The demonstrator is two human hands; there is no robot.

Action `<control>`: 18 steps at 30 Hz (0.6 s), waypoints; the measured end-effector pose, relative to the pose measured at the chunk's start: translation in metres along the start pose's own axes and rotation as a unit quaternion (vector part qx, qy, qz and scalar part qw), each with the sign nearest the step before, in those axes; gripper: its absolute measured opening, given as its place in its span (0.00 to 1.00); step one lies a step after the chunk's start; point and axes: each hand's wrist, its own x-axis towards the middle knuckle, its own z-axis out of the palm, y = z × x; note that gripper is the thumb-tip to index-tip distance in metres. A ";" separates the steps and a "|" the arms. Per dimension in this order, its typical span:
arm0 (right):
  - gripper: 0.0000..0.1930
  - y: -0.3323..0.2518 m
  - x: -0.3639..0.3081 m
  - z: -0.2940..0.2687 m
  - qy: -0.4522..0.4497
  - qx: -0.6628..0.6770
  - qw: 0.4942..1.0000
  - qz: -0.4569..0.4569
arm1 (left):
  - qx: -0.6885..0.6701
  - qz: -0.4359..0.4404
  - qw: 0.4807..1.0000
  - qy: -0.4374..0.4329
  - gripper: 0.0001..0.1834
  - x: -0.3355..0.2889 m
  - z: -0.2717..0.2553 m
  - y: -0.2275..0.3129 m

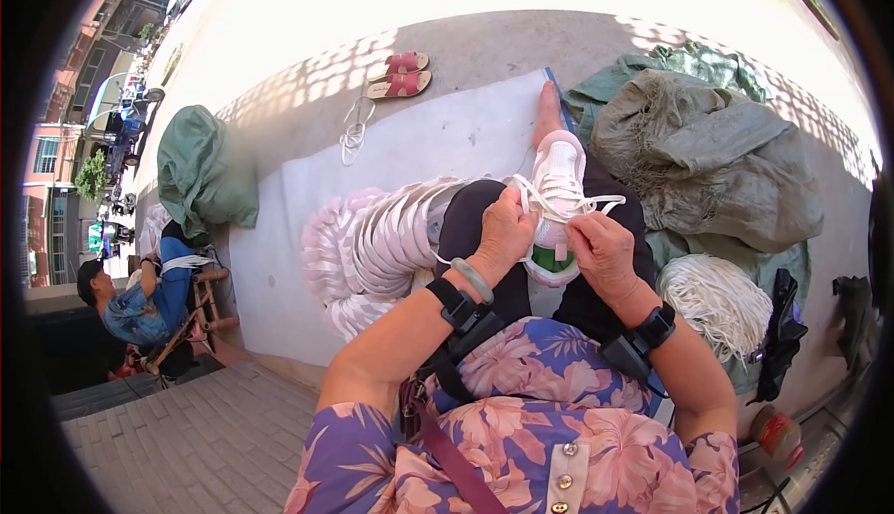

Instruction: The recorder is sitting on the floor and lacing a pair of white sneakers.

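Note:
A white and pink sneaker (561, 162) with a green insole lies across my dark-trousered legs, its toe pointing away from me. White shoelace (559, 199) runs through its eyelets, and loose parts stick out on both sides. At the left side of the shoe's opening, my left hand (507, 229) is closed in a pinch on the lace. Opposite it, my right hand (605, 250) pinches lace beside the tongue, fingers pressed together. Left of my legs lies a long row of pink and white stacked shoes or shoe parts (372, 239); which of these I cannot tell.
A bundle of white laces (715, 302) lies at right, below grey-green sacks (708, 160). Red sandals (402, 84) and a loose white lace (353, 137) lie ahead. At left are a green sack (200, 165) and another seated person (140, 295). A plastic bottle (776, 432) stands lower right.

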 end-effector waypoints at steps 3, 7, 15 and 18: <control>0.03 -0.004 -0.002 0.009 -0.021 0.046 0.999 -0.018 | 0.038 -0.002 0.999 0.021 0.16 -0.006 -0.012 0.014; 0.04 -0.008 -0.002 0.019 -0.041 0.101 0.994 0.024 | 0.118 0.096 0.988 -0.026 0.19 -0.026 -0.021 0.031; 0.04 -0.007 -0.001 0.039 -0.110 0.028 0.990 0.085 | 0.186 0.151 0.971 0.010 0.12 -0.029 -0.015 0.007; 0.05 -0.005 0.000 0.043 -0.120 0.003 0.987 0.105 | 0.162 0.148 0.976 0.007 0.10 -0.027 -0.012 0.006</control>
